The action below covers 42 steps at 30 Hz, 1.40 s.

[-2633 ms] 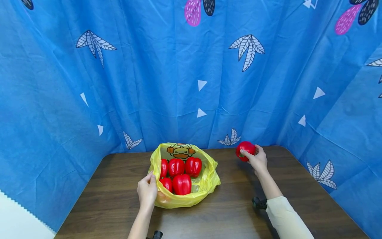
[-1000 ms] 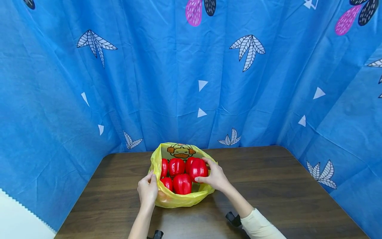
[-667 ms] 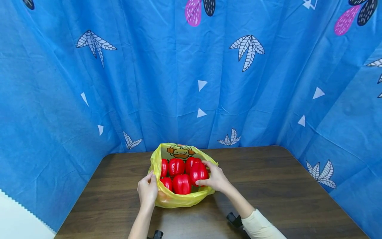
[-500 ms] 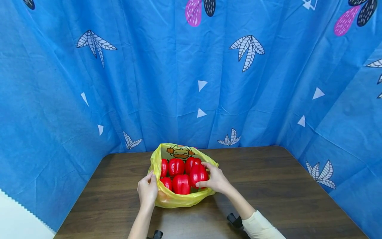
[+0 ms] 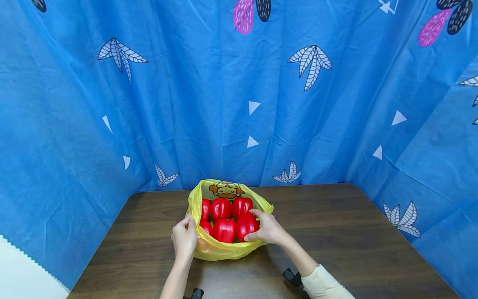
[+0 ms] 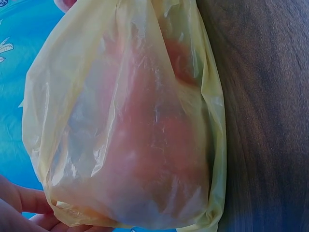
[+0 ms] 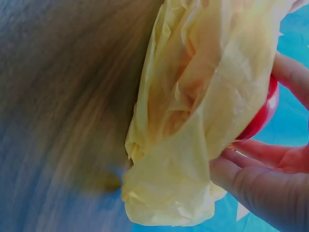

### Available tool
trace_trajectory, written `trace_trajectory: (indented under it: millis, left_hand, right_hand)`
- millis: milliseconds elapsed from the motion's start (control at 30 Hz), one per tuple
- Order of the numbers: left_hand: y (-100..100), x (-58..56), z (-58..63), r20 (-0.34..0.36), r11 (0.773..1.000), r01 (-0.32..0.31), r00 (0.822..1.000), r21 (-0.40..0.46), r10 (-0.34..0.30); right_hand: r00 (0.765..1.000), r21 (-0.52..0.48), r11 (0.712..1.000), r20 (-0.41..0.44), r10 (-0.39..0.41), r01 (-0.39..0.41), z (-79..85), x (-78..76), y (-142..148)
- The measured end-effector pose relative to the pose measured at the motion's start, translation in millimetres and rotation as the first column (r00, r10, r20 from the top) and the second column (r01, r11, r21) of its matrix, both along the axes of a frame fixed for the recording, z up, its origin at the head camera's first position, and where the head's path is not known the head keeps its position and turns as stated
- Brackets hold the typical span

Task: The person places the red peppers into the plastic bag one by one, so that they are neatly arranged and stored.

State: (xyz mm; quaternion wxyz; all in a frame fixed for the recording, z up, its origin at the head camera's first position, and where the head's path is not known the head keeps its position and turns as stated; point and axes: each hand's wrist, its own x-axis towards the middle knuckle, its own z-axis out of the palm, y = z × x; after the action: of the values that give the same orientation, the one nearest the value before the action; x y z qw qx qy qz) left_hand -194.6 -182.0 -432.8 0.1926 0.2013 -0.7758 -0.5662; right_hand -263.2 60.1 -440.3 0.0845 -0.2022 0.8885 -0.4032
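A yellow plastic bag point(image 5: 224, 251) stands with its mouth gaping on the table, a duck print showing on its inner back wall. My left hand point(image 5: 184, 241) pinches the left rim between thumb and fingers. Inside the mouth, at the right side, my right hand point(image 5: 269, 227) grips a shiny red bell pepper point(image 5: 246, 226), thumb in front and fingers behind. Several more red bell peppers point(image 5: 220, 209) sit beside it in the bag. In the left wrist view, peppers show faintly through the bag's film point(image 6: 145, 125). The right wrist view has the held pepper point(image 7: 263, 113) partly behind the bag's edge.
The bag rests on a dark wood table point(image 5: 336, 224) with a rounded back right corner. A blue patterned curtain point(image 5: 224, 104) hangs behind and on both sides. A sliver of something red point(image 5: 245, 185) peeps over the bag's back rim.
My right hand has brought the bell pepper from the table's right side into the bag, then lowered it toward the front. A neighbouring pepper has shifted slightly left. My left hand keeps its place.
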Motion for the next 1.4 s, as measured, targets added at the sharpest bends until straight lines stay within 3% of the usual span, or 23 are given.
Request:
trace_trajectory:
  millis: [233,700,867,1033,1133,1233,1300,1400]
  left_hand:
    - [-0.5,0.8,1.0,0.007,1.0,-0.002,1.0,-0.001,0.002]
    - [-2.6,0.6,0.6,0.0,1.0,-0.007,1.0,-0.028,0.007]
    - [-2.4,0.9,1.2,0.002,0.998,-0.012,1.0,-0.058,0.012]
    - [-0.4,1.2,0.5,0.005,0.991,-0.005,1.0,-0.132,0.006]
    - [-2.1,2.6,2.5,-0.021,0.972,-0.012,1.0,-0.234,0.007]
    - [-8.1,6.1,6.7,-0.067,0.937,-0.042,0.998,-0.347,0.02]
    - [-15.2,8.5,8.7,-0.077,0.907,-0.055,0.997,-0.417,0.024]
    - [-30.8,12.4,9.4,-0.019,0.852,-0.024,1.0,-0.523,0.017]
  right_hand:
    - [0.999,0.022,0.999,0.001,0.047,-0.047,-1.3,0.4,-1.4]
    - [0.996,0.128,0.989,0.058,0.065,-0.072,5.8,-5.9,-10.6]
    - [0.996,0.151,0.985,0.047,0.078,-0.084,7.0,-7.8,-10.9]
    - [0.999,0.159,0.986,-0.012,0.045,-0.043,9.8,2.1,-2.5]
    - [0.996,0.149,0.989,-0.086,0.007,0.006,13.9,9.0,5.4]
    - [0.981,0.102,0.994,-0.191,-0.018,0.038,16.6,11.9,17.5]
    - [0.958,0.07,0.996,-0.285,-0.033,0.055,15.6,11.8,28.1]
    - [0.897,0.059,0.992,-0.436,-0.071,0.108,11.1,9.4,47.1]
